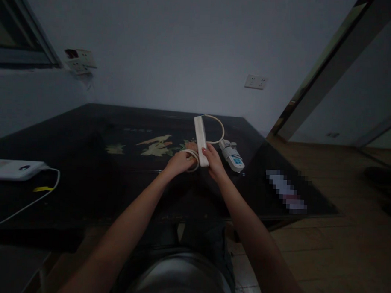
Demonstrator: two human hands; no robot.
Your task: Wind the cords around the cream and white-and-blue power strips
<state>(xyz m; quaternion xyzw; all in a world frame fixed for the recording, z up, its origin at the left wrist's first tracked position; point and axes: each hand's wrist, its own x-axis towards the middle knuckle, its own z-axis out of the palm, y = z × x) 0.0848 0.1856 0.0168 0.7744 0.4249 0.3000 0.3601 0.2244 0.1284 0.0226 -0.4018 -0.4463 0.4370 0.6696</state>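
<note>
Above the middle of the dark table, my right hand (213,162) is closed around the lower end of a white power strip (200,136), which stands tilted with its far end up. From that far end a pale cord (222,127) loops out to the right and back behind the strip. My left hand (181,162) is closed on a coil of the same pale cord (195,154), just left of the strip. Right of my right hand lies a second white power strip (236,163) with blue sockets and its grey cord wrapped around it.
The dark glossy table (116,203) bears a painted bird and flowers. On the left sits a white device (17,170) with a thin cable (29,205) and a yellow strip (43,189). A pixelated item (285,190) lies at the right. Wall sockets (256,82) are behind.
</note>
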